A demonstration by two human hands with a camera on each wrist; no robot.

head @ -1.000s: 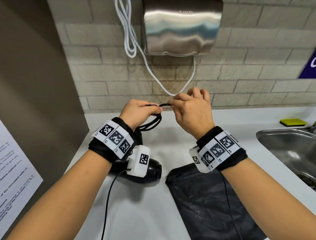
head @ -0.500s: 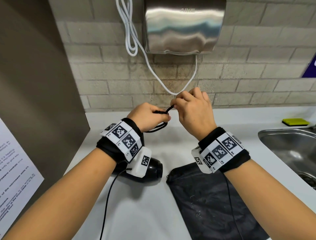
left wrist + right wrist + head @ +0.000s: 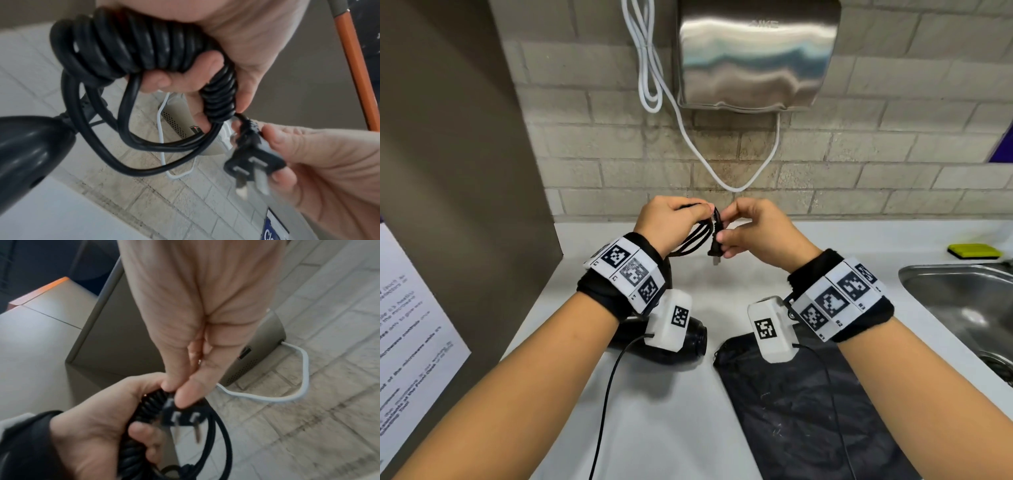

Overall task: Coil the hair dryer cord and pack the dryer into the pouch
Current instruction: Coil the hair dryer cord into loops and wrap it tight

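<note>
Since the earlier frames the right hand [image 3: 758,233] has turned palm-inward and now shows the plug [image 3: 715,245], which was hidden in its fingers before; the left hand [image 3: 671,219] has stayed at about the same spot, above the far middle of the counter [image 3: 681,421].

From the head view the cord [image 3: 693,236] is only a few dark strands between the two fists. The left wrist view shows much more: the left hand's fingers are curled round a thick bundle of wound cord [image 3: 131,47], with two or three looser loops hanging below it, and the cord runs down to the dryer [image 3: 26,154] at the lower left. That view also shows the right hand pinching the plug [image 3: 255,155] between thumb and fingertips, prongs pointing down. The right wrist view shows the same pinch from behind, the plug [image 3: 180,415] blurred, just beside the left hand [image 3: 98,426].

Only the head view shows the dryer [image 3: 688,337] lying on the counter beneath the left wrist, and the black pouch [image 3: 801,418] flat just to its right, under the right forearm. A sink [image 3: 962,308] sits at the right, with a yellow sponge [image 3: 974,251] beyond it.
</note>
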